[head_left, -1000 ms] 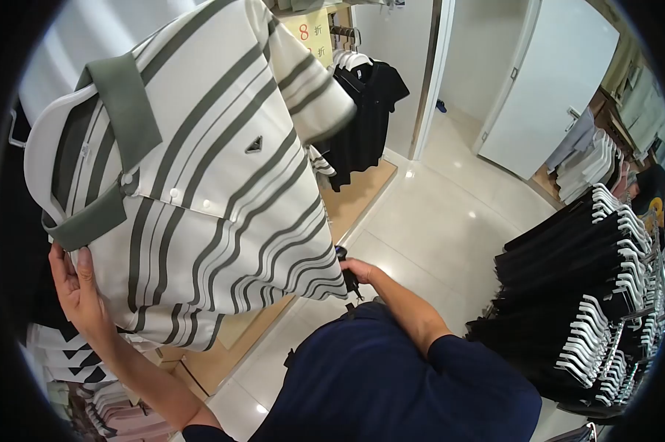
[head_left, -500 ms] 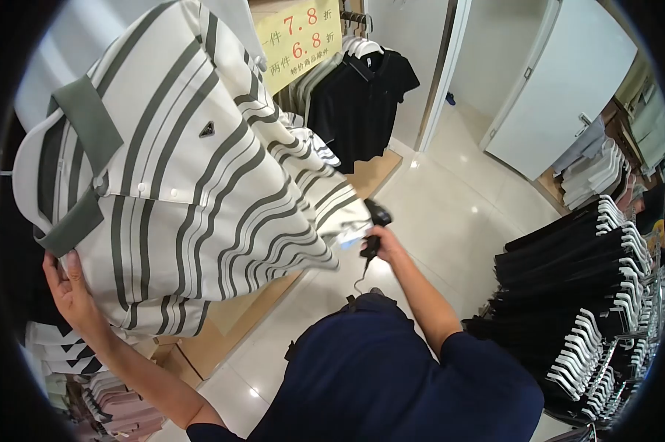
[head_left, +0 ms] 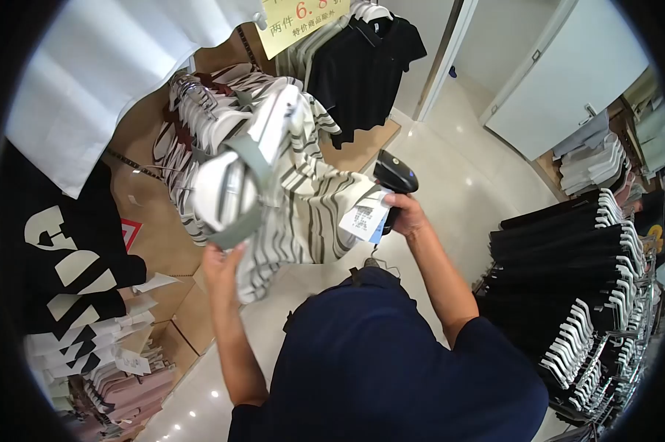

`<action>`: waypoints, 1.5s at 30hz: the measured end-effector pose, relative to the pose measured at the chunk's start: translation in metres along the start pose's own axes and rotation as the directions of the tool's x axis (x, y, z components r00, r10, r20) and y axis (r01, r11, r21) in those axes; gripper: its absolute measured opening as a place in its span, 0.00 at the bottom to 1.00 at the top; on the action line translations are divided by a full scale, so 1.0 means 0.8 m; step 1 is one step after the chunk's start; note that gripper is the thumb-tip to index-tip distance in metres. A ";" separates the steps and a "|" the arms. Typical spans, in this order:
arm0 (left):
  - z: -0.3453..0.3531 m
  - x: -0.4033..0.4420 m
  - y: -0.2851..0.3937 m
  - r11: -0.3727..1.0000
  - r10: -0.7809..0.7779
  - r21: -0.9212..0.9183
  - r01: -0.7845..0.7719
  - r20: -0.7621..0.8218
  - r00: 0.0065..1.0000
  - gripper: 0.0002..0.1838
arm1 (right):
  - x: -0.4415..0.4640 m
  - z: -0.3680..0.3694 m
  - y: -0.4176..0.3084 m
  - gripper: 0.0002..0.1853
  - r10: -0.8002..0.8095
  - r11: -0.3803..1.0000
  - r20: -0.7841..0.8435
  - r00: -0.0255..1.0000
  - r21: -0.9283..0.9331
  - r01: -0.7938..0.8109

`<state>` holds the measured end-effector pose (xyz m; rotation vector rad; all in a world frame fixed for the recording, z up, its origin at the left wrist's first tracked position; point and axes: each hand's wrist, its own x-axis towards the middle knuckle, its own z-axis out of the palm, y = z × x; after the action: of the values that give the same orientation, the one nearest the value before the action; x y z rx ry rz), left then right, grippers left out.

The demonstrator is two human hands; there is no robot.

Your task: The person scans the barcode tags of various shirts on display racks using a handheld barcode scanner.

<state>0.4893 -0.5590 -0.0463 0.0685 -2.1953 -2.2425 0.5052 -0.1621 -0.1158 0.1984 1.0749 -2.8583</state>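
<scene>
Head view: striped shirt (head_left: 310,214), tag (head_left: 363,219) and scanner (head_left: 396,173), held between two hands

Left hand (head_left: 220,267): fingers closed on the lower side of the collar (head_left: 238,230). This grip appears to carry much of the shirt's weight and to hold the neck end up and away from the right.

Right hand (head_left: 411,214): wrapped about the scanner's grip, with the tag's edge caught at the thumb side. Held so, tag and scanner sit just beside each other, and one hand seems to serve for both. The tag's printed face is turned up toward the wearer, presumably so that it can be seen; its print is too small to read. Part of a blue card (head_left: 381,228) shows at its edge.

Shirt, position: in mid-air between the hands, above the floor (head_left: 454,188), in front of the hung shirts (head_left: 176,166) of like stripe.

Shirt, appearance: cream ground, dark grey-green stripes of mixed width; plain grey-green collar, standing as an open ring. The body sags in loose folds, so the stripes run wavy. Neck and near hem are blurred.

Scanner: black, head uppermost, a small yellowish mark on top; the lower grip is largely hidden by the fingers.

Surroundings: black shirt (head_left: 366,74) on a hanger beyond; yellow sign (head_left: 303,18) beside it; black garments (head_left: 550,258) racked at right.
</scene>
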 end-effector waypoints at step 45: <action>0.065 0.004 -0.069 0.956 -0.094 -0.276 0.098 0.026 0.995 0.16 | -0.043 0.182 0.100 0.14 0.228 0.704 0.141 0.963 -0.708 -0.063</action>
<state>0.4857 -0.5056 -0.1002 0.1634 -1.8978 -2.5854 0.5354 -0.3172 -0.0537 -0.0864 1.8809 -2.0609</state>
